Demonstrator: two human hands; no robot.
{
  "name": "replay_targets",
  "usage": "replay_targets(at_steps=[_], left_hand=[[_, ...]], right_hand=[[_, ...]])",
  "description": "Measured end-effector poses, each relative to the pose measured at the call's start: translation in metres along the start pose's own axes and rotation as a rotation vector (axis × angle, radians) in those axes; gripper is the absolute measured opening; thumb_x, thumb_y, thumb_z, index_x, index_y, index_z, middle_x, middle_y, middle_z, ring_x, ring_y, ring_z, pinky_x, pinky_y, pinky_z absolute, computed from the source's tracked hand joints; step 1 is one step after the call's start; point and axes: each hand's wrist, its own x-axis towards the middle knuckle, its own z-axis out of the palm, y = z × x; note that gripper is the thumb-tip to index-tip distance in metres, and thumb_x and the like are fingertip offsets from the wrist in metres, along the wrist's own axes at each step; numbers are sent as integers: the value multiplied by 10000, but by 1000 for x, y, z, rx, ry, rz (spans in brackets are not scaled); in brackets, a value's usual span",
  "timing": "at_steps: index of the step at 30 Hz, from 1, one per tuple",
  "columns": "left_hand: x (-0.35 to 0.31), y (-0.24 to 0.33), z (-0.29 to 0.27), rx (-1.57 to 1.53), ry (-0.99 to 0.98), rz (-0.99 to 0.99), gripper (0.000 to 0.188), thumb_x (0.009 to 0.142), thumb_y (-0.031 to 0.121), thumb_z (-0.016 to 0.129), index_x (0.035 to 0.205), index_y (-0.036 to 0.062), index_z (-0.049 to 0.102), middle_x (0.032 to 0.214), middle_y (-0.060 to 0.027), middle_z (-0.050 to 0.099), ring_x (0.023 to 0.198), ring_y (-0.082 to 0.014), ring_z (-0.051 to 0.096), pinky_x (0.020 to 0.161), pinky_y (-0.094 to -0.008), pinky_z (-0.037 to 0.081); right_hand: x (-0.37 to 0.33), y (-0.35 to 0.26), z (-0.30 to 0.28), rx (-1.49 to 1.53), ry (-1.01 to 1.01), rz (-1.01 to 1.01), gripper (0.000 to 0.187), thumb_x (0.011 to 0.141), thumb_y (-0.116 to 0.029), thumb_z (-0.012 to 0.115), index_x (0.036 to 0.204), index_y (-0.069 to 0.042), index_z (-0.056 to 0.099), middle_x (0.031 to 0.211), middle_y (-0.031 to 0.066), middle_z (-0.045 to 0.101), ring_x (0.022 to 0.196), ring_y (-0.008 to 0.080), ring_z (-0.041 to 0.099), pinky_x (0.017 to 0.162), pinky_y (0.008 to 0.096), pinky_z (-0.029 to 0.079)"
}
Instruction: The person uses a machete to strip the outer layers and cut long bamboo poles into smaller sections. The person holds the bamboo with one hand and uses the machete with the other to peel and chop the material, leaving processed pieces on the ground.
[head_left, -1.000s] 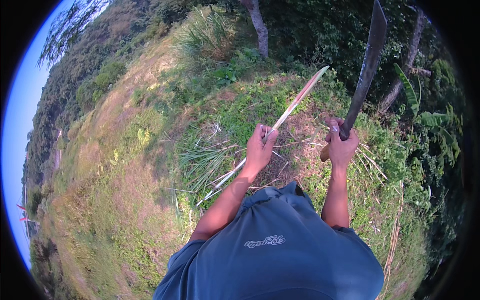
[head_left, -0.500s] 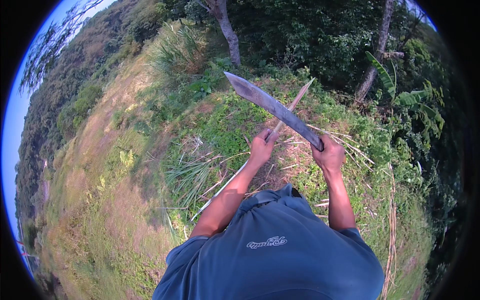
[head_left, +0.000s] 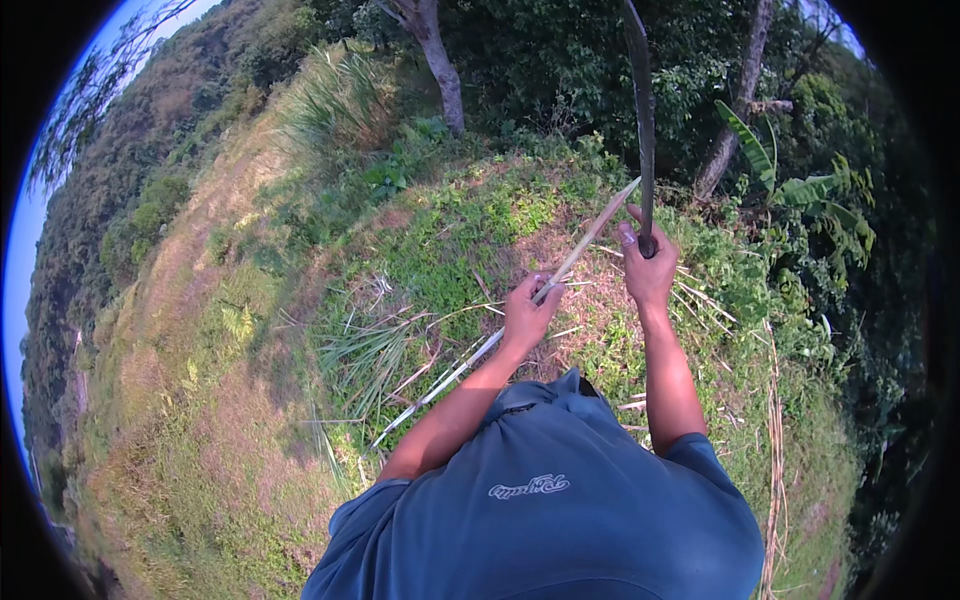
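My left hand (head_left: 528, 312) is closed around a long, thin pale stick (head_left: 592, 236). The stick slants from below my left forearm up to a sharp, pointed end near my right hand. In my right hand (head_left: 650, 268) is the handle of a machete (head_left: 642, 110), its long dark blade standing nearly upright and turned edge-on. The blade's tip runs to the top of the view. One or two fingers of my right hand stretch out beside the stick's pointed end; whether they touch it I cannot tell.
Cut green leaves (head_left: 365, 350) lie on the ground to the left, and pale slivers (head_left: 705, 305) are scattered at the right. Long dry stalks (head_left: 774, 450) lie farther right. Two tree trunks (head_left: 440, 75) and a broad-leaved plant (head_left: 805, 190) stand beyond. A grassy slope (head_left: 200, 390) falls away left.
The machete has swung from lying across the stick to nearly upright, off to the right. My right hand has turned and risen. The stick has tilted rightward in my left hand.
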Motion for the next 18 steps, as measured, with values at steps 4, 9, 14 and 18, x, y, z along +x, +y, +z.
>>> replay_targets(at_steps=[4,9,14,18], left_hand=[[-10,0,-2,67,-153,-65,231,907,207,657,1021,10,620,766,15,599,687,-44,507,614,-205,406],[3,45,8,-21,-140,85,255,896,183,667,1054,-12,622,754,-4,616,691,-53,534,611,-220,443],[38,93,21,-50,-100,275,226,895,180,668,949,-39,657,696,-12,603,631,-58,523,559,-233,434],[40,87,19,-33,-125,306,244,918,213,644,919,-31,660,671,-4,595,612,-55,516,537,-232,413]], right_hand=[[33,-11,1,437,24,135,270,856,-242,729,917,9,649,564,-15,507,472,76,453,448,245,352],[29,-22,-7,611,-63,163,214,861,-193,720,865,-12,607,555,-2,495,465,82,441,448,244,348],[11,-34,3,620,-134,148,155,882,-137,687,849,-12,601,585,-3,518,486,76,463,453,226,354],[9,-31,3,674,-152,137,144,882,-125,683,844,-13,599,584,0,523,488,79,473,455,224,365]])
